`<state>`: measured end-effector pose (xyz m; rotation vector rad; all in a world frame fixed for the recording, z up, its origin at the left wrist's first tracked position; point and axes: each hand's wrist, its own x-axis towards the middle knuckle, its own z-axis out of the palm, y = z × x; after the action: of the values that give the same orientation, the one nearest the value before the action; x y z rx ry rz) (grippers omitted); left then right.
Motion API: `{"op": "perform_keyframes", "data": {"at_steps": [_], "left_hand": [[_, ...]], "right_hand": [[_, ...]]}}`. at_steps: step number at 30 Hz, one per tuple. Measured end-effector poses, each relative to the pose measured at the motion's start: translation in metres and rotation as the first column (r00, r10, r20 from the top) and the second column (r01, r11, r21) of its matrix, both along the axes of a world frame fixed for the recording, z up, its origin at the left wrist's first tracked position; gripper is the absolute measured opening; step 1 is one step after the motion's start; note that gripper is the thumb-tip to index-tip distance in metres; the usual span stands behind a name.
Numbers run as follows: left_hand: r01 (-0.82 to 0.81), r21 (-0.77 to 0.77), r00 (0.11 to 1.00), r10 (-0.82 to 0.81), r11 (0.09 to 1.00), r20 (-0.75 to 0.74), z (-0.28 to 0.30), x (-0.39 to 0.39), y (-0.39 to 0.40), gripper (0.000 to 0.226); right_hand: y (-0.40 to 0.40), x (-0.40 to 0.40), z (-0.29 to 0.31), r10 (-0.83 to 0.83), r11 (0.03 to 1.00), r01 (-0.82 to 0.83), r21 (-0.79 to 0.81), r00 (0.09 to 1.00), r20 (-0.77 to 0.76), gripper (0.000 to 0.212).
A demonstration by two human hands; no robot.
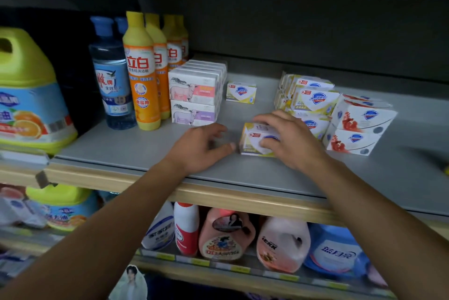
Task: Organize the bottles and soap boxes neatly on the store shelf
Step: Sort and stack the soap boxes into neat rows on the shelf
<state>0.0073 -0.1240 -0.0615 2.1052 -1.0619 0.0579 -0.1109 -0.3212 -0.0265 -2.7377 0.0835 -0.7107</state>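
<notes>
Four orange bottles [142, 74], two blue bottles [111, 76]

Right hand [290, 140] grips 1 yellow-and-white soap box [255, 139] near the front edge of the grey shelf [145, 146]. Left hand [202, 145] rests beside it, fingers loose. Orange bottles [143, 74] stand toward the shelf's left end.

Matt grey shelf [145, 149] with a wood-look front edge, glossy plastic orange bottles [142, 74] far left, smooth printed card soap boxes [313, 100] right, translucent blue bottle [111, 76]

Bottles [142, 76] stand left of sheep boxes [194, 95]; soap stacks [313, 100] sit right.
</notes>
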Motion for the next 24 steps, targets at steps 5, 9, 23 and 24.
{"op": "perform_keyframes", "data": {"at_steps": [5, 9, 23, 24], "left_hand": [[0.137, -0.229, 0.973, -0.174, 0.964, -0.151, 0.000, 0.001, 0.004, 0.034], [-0.023, -0.414, 0.930, -0.133, 0.910, -0.344, 0.003, 0.007, 0.007, 0.014], [-0.265, -0.524, 0.784, -0.135, 0.809, -0.606, 0.007, 0.014, 0.014, 0.058], [-0.238, -0.493, 0.808, -0.110, 0.837, -0.578, 0.006, 0.013, 0.014, 0.063]], "right_hand": [[0.038, 0.019, -0.007, 0.140, 0.985, -0.153, 0.079, 0.979, 0.149, 0.041], [0.039, 0.027, -0.018, 0.067, 0.987, -0.098, 0.129, 0.972, 0.227, 0.059], [0.034, 0.023, -0.030, 0.167, 0.816, -0.257, 0.518, 0.962, 0.214, 0.042], [0.034, 0.022, -0.030, 0.140, 0.786, -0.246, 0.567, 0.965, 0.223, 0.028]]}}
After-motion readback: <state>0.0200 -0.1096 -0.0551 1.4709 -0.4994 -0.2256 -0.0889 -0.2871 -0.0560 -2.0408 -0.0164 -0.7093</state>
